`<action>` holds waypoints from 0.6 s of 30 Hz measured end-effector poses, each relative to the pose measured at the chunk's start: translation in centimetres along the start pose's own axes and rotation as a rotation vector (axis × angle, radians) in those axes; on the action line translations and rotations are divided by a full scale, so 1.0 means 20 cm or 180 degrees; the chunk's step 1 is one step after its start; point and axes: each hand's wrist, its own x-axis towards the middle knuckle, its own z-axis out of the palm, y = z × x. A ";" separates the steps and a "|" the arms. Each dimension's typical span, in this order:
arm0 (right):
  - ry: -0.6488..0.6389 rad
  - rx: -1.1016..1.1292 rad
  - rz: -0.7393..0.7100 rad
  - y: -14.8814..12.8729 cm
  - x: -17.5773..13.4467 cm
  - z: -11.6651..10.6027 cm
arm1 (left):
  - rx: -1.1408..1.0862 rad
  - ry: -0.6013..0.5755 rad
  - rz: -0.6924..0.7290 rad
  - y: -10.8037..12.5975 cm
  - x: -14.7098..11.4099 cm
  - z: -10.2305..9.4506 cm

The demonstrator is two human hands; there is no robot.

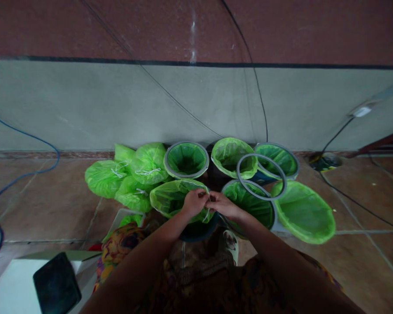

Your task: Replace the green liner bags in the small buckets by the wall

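Observation:
Both hands meet at the right rim of a green bin liner (pixel 170 196), which lines a dark bin (pixel 199 231) in the front row. My left hand (pixel 195 201) is closed in a pinch on the liner's white drawstring (pixel 207 213). Fingertips of my right hand (pixel 223 204) pinch at the same spot, touching the left fingers; the drawstring hangs below them. A loose grey ring (pixel 283 185) rests across the neighbouring lined bins to the right.
Several tied green bags (pixel 103 179) lie at the left. Other lined bins stand along the wall, one with a grey rim (pixel 187 143). A white box (pixel 9 279) bears a dark tablet-like object (pixel 56 283). Cables, including a blue one (pixel 29 174), cross the floor.

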 end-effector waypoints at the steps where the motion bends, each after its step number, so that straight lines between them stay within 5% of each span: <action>1: 0.0009 0.0005 0.0032 0.00 0.00 0.00 | 0.0033 0.0008 0.0010 0.00 0.00 0.00; 10: -0.0280 0.0183 0.0036 -0.06 -0.04 0.01 | -0.0167 0.0335 -0.0059 0.02 0.01 -0.01; 18: 0.0203 0.0240 0.0442 -0.01 -0.01 -0.01 | -0.0035 0.0382 -0.0204 -0.02 0.03 0.01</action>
